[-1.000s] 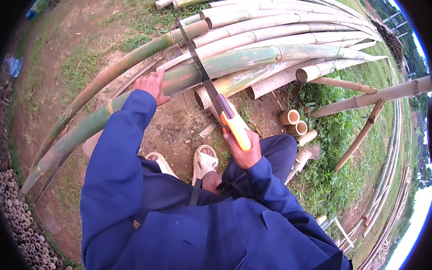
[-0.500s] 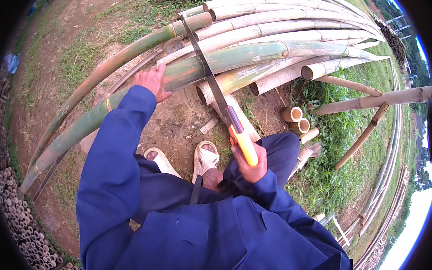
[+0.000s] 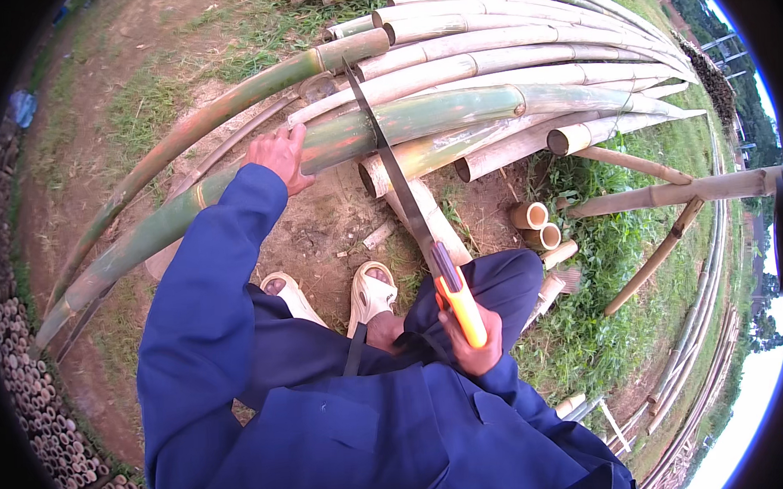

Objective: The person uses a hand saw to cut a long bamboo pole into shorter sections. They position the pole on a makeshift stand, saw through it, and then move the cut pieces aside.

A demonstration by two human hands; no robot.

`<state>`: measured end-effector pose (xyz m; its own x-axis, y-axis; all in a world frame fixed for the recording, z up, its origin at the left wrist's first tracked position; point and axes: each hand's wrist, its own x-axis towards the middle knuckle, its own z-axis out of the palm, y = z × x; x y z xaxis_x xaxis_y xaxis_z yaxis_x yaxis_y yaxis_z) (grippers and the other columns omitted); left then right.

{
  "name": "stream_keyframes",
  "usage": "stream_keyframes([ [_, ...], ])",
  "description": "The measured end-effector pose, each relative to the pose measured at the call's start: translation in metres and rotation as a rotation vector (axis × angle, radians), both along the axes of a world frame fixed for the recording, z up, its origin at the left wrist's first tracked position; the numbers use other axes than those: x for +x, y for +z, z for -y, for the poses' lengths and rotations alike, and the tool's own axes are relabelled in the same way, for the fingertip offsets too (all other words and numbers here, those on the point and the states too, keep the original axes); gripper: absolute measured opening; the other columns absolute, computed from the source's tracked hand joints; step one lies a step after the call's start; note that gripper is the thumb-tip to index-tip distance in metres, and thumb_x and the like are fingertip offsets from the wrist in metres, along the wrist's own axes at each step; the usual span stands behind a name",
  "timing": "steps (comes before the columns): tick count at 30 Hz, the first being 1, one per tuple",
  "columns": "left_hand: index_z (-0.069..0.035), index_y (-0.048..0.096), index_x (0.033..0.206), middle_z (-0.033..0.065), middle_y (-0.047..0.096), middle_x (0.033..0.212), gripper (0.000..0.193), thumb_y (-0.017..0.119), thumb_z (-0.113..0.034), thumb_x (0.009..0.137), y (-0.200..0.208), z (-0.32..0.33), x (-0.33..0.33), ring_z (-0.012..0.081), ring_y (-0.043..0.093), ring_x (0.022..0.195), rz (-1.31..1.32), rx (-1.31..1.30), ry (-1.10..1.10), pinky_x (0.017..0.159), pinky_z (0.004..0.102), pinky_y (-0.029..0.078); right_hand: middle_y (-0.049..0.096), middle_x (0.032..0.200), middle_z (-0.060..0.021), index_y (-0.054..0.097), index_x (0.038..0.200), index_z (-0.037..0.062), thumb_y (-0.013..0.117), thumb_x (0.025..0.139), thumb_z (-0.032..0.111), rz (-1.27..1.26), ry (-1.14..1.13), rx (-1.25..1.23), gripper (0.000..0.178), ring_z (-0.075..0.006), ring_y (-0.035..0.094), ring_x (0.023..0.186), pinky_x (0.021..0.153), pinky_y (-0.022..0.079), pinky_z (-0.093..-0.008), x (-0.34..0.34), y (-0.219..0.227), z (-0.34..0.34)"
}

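Across the thick green bamboo pole (image 3: 443, 112) in the head view lies the blade of your handsaw (image 3: 404, 185), slanting from its tip beyond the pole's far edge down toward you. Your right hand (image 3: 477, 336) is wrapped around the orange-and-yellow handle (image 3: 464, 309); your left hand (image 3: 278, 158) clasps the pole from above, left of the blade, with the thumb on the near side. Over the last second you have drawn the saw back, so its handle now sits lower and nearer to you and less of the blade reaches past the bamboo, while your left hand keeps its place. That reads as a pulling stroke, probably near its end, with the pole held steady. The bamboo runs on in one piece past the blade, so the cut looks unfinished; how deep it goes, you cannot tell from here. A slimmer greenish-brown pole (image 3: 231, 103) lies just beyond, and pale bamboo poles (image 3: 454, 48) lie side by side behind.
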<state>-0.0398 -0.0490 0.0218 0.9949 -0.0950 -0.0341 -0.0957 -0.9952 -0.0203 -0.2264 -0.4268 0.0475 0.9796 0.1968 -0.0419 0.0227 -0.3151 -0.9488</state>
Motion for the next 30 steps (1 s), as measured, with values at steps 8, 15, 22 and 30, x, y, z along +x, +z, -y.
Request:
stream_keyframes([
  [8, -0.008, 0.048, 0.133, 0.0210, 0.066, 0.120, 0.080, 0.085, -0.047, 0.073, 0.007, -0.005, -0.001, 0.0434, 0.069, 0.104, 0.001, -0.022, 0.022, 0.092, 0.0525, 0.055, 0.068, 0.082, -0.0067, 0.069, 0.104, -0.0038, 0.074, 0.093, 0.007, 0.041, -0.009, 0.078, 0.016, -0.0115, 0.060, 0.074, 0.070, 0.051, -0.0292, 0.067, 0.007, -0.051],
  [15, -0.007, 0.048, 0.132, 0.0218, 0.066, 0.122, 0.079, 0.085, -0.044, 0.073, 0.004, -0.001, 0.000, 0.0436, 0.069, 0.105, -0.006, -0.028, 0.024, 0.091, 0.0531, 0.055, 0.076, 0.094, -0.0115, 0.070, 0.118, -0.0034, 0.075, 0.090, 0.004, -0.021, -0.018, -0.038, 0.029, -0.0183, 0.073, 0.084, 0.080, 0.055, -0.0301, -0.029, 0.006, 0.017],
  [22, -0.008, 0.048, 0.134, 0.0220, 0.067, 0.119, 0.082, 0.086, -0.045, 0.072, 0.004, -0.002, 0.004, 0.0422, 0.070, 0.102, 0.008, -0.012, 0.000, 0.089, 0.0521, 0.056, 0.066, 0.077, -0.0067, 0.070, 0.101, -0.0030, 0.074, 0.093, 0.007, 0.125, -0.025, 0.123, 0.014, -0.0109, 0.056, 0.067, 0.064, 0.050, -0.0314, 0.097, -0.013, -0.074],
  [30, -0.008, 0.048, 0.135, 0.0224, 0.067, 0.117, 0.083, 0.085, -0.047, 0.071, 0.000, -0.007, -0.001, 0.0412, 0.070, 0.103, -0.001, -0.010, 0.000, 0.089, 0.0505, 0.056, 0.074, 0.090, -0.0103, 0.067, 0.123, -0.0056, 0.072, 0.091, 0.001, 0.096, 0.044, -0.084, 0.034, -0.0154, 0.070, 0.079, 0.076, 0.055, -0.0295, -0.030, 0.012, 0.016],
])
